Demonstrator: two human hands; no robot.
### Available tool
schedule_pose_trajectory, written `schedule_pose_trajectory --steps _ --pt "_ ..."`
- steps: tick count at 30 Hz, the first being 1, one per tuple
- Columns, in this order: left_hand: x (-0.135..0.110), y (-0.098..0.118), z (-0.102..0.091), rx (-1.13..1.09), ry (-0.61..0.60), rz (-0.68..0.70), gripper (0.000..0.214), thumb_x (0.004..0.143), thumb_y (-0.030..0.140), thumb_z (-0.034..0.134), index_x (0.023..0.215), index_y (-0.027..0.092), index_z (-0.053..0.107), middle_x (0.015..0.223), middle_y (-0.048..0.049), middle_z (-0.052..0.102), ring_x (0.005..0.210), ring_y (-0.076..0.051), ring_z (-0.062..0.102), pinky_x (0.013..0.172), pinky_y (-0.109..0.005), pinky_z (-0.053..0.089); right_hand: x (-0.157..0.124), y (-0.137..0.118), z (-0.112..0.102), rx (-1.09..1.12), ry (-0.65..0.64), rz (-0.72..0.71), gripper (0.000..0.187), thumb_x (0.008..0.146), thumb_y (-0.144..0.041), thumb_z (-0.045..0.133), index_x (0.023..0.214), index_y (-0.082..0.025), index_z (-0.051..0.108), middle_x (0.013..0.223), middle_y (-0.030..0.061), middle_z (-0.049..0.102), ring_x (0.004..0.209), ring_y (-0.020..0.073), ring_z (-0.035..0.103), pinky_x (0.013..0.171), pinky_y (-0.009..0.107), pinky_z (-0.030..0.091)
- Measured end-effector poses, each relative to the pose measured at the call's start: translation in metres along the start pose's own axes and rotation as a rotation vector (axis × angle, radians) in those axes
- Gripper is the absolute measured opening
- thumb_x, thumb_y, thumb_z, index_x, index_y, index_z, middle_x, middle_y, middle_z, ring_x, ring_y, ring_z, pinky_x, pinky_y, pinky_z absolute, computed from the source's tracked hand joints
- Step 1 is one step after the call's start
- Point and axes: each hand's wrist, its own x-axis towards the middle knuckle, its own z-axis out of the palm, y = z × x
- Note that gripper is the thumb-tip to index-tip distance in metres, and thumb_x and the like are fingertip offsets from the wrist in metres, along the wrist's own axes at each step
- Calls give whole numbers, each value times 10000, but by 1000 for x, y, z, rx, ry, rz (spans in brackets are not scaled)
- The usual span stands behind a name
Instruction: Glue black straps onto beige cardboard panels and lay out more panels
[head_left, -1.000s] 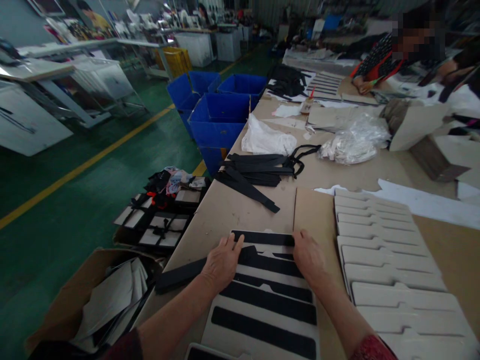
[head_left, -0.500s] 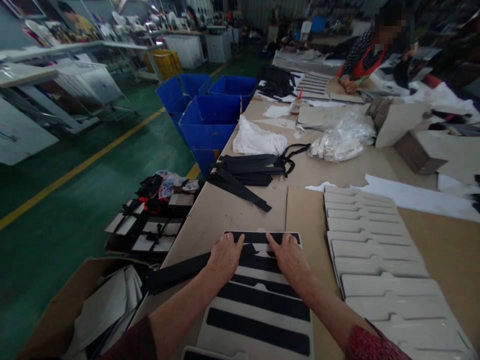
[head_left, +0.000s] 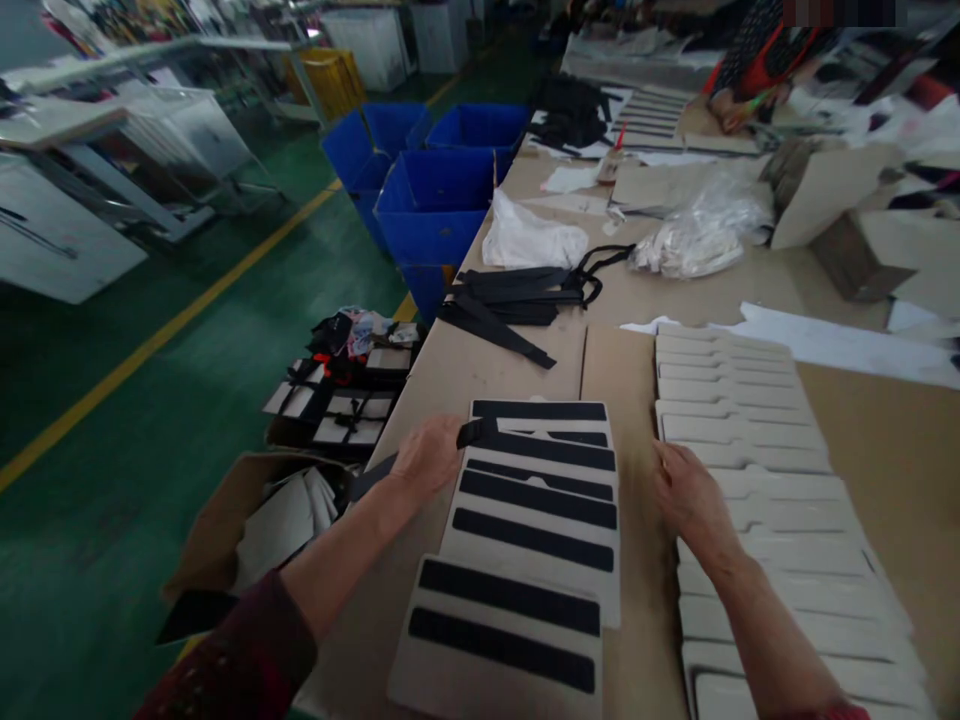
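My left hand (head_left: 426,458) is closed on a long black strip (head_left: 471,432) at the left edge of a stack of grey cards bearing black strips (head_left: 536,500). The strip runs from under my hand back toward the table's left edge. My right hand (head_left: 686,495) rests on the row of overlapping plain white cards (head_left: 739,420) to the right; its fingers curl over a card's left edge, and whether they grip it is unclear. A nearer card with two black strips (head_left: 502,625) lies in front.
A pile of black strips (head_left: 517,300), a white bag (head_left: 532,240) and a clear plastic bag (head_left: 697,245) lie farther up the brown table (head_left: 622,400). Blue bins (head_left: 435,205) and a cardboard box (head_left: 247,520) stand on the green floor at left. Another person's hands (head_left: 724,105) work at the far end.
Both hands left the top black strip. My left hand moved to the stack's left edge and closed on a loose strip; my right hand moved right onto the white cards. The view tilted down.
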Motion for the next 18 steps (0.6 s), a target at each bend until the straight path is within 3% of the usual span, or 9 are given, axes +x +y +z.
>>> schedule_pose_trajectory --steps 3,6,10,14,18 --pt "-58 -17 8 -55 -111 -75 272 894 222 406 1055 211 625 1008 -92 690 974 -254 649 867 -363 473 -71 -12 2 146 -54 -13 398 899 -218 375 1205 -110 606 1139 148 653 1056 254 618 952 390 493" --pt "-117 -27 35 -107 -235 -120 230 890 307 461 971 219 658 898 -78 707 863 -250 684 761 -333 494 -146 -39 13 291 -146 53 385 902 -267 388 1203 -168 607 1157 112 657 1067 233 631 932 367 511" --pt "-171 -31 82 -221 -238 -129 288 902 276 454 1141 218 604 1173 -88 634 993 -203 654 874 -302 468 -221 -77 33 408 -195 343 428 904 -359 402 1253 -163 555 1178 124 636 986 235 662 841 364 549" --pt "-190 -29 111 -318 -151 -213 325 911 257 427 1194 178 566 1200 -110 605 1041 -214 626 923 -320 445 -253 -103 50 464 -163 511 438 873 -391 424 1208 -141 554 1147 164 621 981 278 651 842 409 537" --pt "-189 -30 119 -393 -126 -281 350 857 240 497 1191 161 564 1191 -124 629 1074 -246 619 946 -347 427 -253 -114 58 543 -113 667 371 806 -421 504 1092 -195 574 999 130 660 901 285 661 791 409 539"
